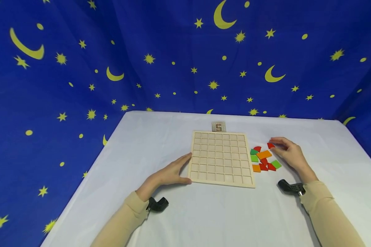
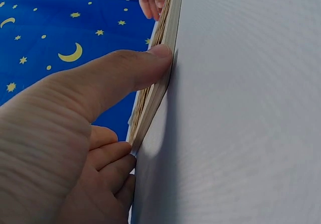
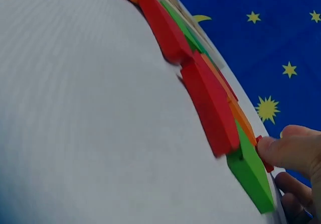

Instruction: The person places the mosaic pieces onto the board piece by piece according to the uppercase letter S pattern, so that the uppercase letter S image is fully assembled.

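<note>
A pale wooden grid board (image 1: 220, 158) lies flat on the white table, its squares bare. My left hand (image 1: 170, 173) rests against the board's left edge, thumb near the lower corner and fingers stretched farther up. The left wrist view shows its thumb (image 2: 159, 54) touching the board's side. To the right of the board, my right hand (image 1: 292, 156) pinches a small red curved-edged piece (image 1: 270, 145) between thumb and fingers. Close by lie several flat pieces: red ones, an orange rectangle (image 1: 264, 154), an orange square (image 1: 256, 168) and green ones such as the light green piece (image 1: 276, 164).
Behind the board's top edge sits a small patterned card or tile (image 1: 218, 126) with a brown S-like figure. A blue curtain (image 1: 179, 44) with yellow moons and stars hangs around the white table (image 1: 222, 216). Black wrist devices (image 1: 290, 188) are on both arms.
</note>
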The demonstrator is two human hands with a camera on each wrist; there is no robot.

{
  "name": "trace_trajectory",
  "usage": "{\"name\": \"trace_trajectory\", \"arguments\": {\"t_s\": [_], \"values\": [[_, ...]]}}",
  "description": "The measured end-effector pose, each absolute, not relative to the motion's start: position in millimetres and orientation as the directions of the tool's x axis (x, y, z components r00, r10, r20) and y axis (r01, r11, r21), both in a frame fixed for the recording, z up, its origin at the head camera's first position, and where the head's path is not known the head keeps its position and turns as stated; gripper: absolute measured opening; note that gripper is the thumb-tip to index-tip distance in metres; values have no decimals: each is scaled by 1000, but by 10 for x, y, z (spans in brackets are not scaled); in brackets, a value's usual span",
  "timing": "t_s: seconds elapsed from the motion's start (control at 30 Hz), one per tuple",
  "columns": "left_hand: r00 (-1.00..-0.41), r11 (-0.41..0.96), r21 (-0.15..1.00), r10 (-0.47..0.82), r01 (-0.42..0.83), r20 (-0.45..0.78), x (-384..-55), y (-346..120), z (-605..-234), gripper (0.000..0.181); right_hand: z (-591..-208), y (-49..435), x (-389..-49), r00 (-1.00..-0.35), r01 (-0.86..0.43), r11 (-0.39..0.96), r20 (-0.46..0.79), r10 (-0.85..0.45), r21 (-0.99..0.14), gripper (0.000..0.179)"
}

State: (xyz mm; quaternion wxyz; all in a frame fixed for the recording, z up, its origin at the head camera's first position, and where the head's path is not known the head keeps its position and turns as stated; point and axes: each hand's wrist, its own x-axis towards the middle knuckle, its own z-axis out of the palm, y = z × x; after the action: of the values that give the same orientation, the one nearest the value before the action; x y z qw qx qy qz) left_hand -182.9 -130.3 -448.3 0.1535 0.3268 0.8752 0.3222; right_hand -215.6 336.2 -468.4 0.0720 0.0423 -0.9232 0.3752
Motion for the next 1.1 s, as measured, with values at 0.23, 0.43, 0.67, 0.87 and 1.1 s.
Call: {"name": "trace_trajectory", "arguments": {"t_s": [0.23,0.43,0.67,0.87,1.1], "values": [[-741,585,659,669,472,-63,-1816,-1314,-4510,101,-4737,3314,-2155,-983,-131,747,183,-13,-651,31],[-741,582,665,668,468,-64,-1818,-1305,-4493,101,-4614,3303,-2152,-981,-95,702,185,54,-706,37],[-739,585,664,670,465,-73,-1801,-1316,-4467,101,-4609,3434,-2368,-940,-237,549,332,80,-802,46],[-739,592,656,669,468,-76,-1813,-1330,-4473,101,-4482,3312,-2498,-941,-252,449,325,93,-858,47],[-740,592,650,670,477,-67,-1840,-1325,-4487,101,-4154,2791,-2424,-942,-312,351,336,10,-883,44]]}}
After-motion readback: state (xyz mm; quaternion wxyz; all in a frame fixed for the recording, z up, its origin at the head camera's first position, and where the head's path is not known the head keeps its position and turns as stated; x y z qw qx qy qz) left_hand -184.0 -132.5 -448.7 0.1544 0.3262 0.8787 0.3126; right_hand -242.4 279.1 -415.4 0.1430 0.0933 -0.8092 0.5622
